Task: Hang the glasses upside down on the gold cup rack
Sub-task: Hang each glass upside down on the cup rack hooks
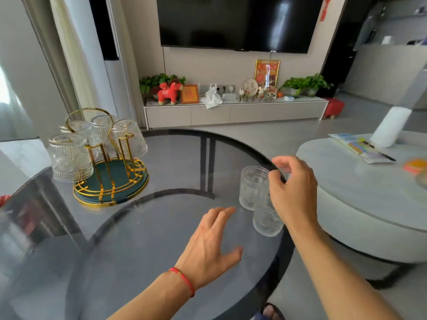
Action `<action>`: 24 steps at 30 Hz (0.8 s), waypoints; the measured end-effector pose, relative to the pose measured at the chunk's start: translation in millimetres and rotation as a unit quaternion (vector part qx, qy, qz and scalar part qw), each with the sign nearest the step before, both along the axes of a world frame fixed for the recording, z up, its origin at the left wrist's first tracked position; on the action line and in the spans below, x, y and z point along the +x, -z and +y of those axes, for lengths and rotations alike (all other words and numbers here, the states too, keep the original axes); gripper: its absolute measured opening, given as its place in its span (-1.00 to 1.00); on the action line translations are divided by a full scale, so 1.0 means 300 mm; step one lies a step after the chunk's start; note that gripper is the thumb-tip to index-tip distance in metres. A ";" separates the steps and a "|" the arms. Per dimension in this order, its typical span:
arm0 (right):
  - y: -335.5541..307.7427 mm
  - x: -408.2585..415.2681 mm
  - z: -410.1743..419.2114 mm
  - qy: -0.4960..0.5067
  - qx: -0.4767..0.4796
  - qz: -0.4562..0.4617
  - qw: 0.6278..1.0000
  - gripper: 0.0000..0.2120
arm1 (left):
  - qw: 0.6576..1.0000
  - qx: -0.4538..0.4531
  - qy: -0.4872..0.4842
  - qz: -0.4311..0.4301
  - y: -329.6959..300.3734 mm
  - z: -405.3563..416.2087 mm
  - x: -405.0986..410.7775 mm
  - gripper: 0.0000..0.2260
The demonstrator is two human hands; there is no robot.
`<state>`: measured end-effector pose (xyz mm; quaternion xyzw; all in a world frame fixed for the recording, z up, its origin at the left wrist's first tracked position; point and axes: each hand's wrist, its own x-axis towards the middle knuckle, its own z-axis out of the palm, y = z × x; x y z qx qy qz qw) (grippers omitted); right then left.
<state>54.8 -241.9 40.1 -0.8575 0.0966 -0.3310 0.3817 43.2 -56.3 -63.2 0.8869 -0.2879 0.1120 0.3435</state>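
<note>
Two ribbed glasses are still standing upright on the round glass table [161, 227], close to its right edge: the farther glass [251, 188] and the nearer glass [265, 220], which are just beside each other and perhaps touching. The gold cup rack [111, 179] is being kept near the left edge of the table, well apart from them, and four glasses are already being carried on it upside down [69, 158]; at least one bare gold peg [127, 144] is being shown at its front right side. By judgement, the step in hand is the picking up of one of the last two glasses. The right hand [293, 192] is being held over them, with its fingers [280, 161] half curled and spread above the rim of the farther glass; whether the thumb is already touching the glass cannot be told, and nothing is seen to be gripped yet. The left hand [212, 245] is being held low over the table, open, with the fingers spread and empty, pointing toward the nearer glass. The next move is probably asking for a firm closing around the wall of a glass, then a turning over and a careful lowering onto a free peg.
</note>
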 end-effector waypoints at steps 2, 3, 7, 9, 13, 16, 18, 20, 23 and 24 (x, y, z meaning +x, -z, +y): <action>0.012 0.001 -0.058 0.028 0.086 0.081 0.993 -0.80 | 0.999 -0.044 -0.003 0.025 -0.033 -0.099 0.003 -0.24; 0.021 0.001 -0.076 0.031 0.120 0.129 0.984 -0.80 | 0.997 -0.062 -0.006 0.038 -0.051 -0.143 0.008 -0.21; 0.036 -0.013 -0.103 0.023 0.239 0.237 0.941 -0.57 | 0.988 -0.127 -0.025 0.079 -0.094 -0.276 0.016 -0.18; 0.036 -0.016 -0.115 0.021 0.260 0.224 0.939 -0.52 | 0.986 -0.131 -0.047 0.092 -0.098 -0.313 0.020 -0.15; 0.043 -0.011 -0.138 -0.002 0.262 0.238 0.935 -0.60 | 0.988 -0.099 -0.082 0.085 -0.100 -0.325 0.036 -0.11; 0.063 -0.005 -0.145 -0.054 0.231 0.270 0.933 -0.63 | 0.990 -0.075 -0.090 0.076 -0.115 -0.266 0.040 -0.23; 0.074 -0.004 -0.143 -0.114 0.210 0.285 0.928 -0.71 | 0.989 -0.074 -0.088 0.095 -0.130 -0.191 0.041 -0.30; 0.077 -0.005 -0.121 -0.180 0.197 0.294 0.918 -0.76 | 0.984 -0.072 -0.091 0.136 -0.153 -0.089 0.051 -0.31; 0.082 0.005 -0.049 -0.245 0.188 0.302 0.902 -0.79 | 0.962 -0.110 -0.126 0.217 -0.197 0.085 0.083 -0.25; 0.088 0.014 -0.017 -0.255 0.184 0.298 0.901 -0.80 | 0.951 -0.139 -0.141 0.238 -0.210 0.141 0.090 -0.24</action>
